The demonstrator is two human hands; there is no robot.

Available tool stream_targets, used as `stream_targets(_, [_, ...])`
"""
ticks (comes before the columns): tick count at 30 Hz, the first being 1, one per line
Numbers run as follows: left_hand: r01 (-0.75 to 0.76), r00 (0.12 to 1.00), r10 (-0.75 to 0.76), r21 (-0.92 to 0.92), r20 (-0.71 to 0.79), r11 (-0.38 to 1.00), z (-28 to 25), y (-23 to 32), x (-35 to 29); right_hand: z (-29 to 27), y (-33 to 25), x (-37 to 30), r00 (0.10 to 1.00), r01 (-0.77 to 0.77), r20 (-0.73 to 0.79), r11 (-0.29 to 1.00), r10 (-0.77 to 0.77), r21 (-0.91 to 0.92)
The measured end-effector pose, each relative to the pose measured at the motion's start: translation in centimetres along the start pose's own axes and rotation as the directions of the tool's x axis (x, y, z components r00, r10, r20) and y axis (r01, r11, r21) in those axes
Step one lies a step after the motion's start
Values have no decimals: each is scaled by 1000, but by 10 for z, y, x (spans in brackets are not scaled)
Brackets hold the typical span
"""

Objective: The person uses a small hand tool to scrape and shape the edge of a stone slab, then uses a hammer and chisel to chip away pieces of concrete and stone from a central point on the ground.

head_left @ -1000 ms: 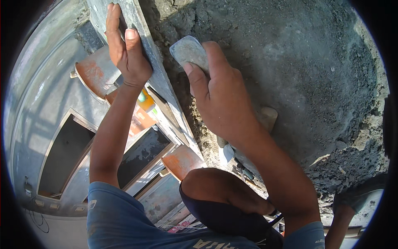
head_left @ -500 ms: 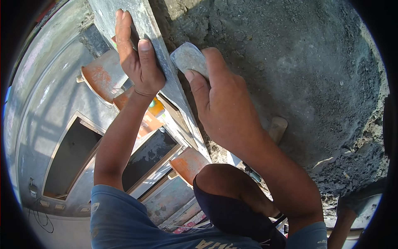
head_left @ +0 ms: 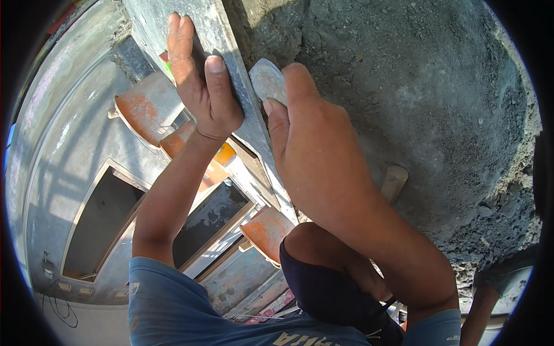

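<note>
My left hand (head_left: 210, 92) lies against the face of a long grey board (head_left: 231, 63), fingers stretched out and thumb apart. Right of the board's edge, my right hand (head_left: 323, 144) is closed around a trowel-like tool (head_left: 268, 81). Its rounded, grey-smeared blade end shows between thumb and forefinger, close to the board's edge. A pale rounded handle end (head_left: 395, 181) sticks out beyond that hand and seems to belong to the same tool; the grip itself is hidden. Rough grey mortar (head_left: 427, 104) spreads behind and to the right of this hand.
Orange-and-grey curved ledges (head_left: 138, 112) and framed dark openings (head_left: 104, 213) lie left of the board. My bent knee (head_left: 311, 248) is below the right forearm. Crumbled mortar (head_left: 490, 225) lies at the right, above another limb (head_left: 480, 311) at the lower right.
Hands, board and surroundings have all shifted slightly right in the picture. The tool stays in my right hand beside the board's edge, and the left hand keeps its place on the board.
</note>
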State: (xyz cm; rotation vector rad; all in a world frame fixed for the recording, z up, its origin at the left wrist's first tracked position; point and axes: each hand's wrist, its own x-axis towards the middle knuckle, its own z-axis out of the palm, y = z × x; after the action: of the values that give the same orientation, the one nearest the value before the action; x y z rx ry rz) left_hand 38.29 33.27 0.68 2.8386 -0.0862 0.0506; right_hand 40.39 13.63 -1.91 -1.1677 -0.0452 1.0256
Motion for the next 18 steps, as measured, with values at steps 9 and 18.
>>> stream_targets(9, [2,1000,0,-84,30,996,-3,-2,0,-11,2,1,992,99,-75,995,-97,28])
stream_targets(18, [20,999,-23,-92,-32,996,1,-3,0,8,8,-8,999,-53,4,993,53,107])
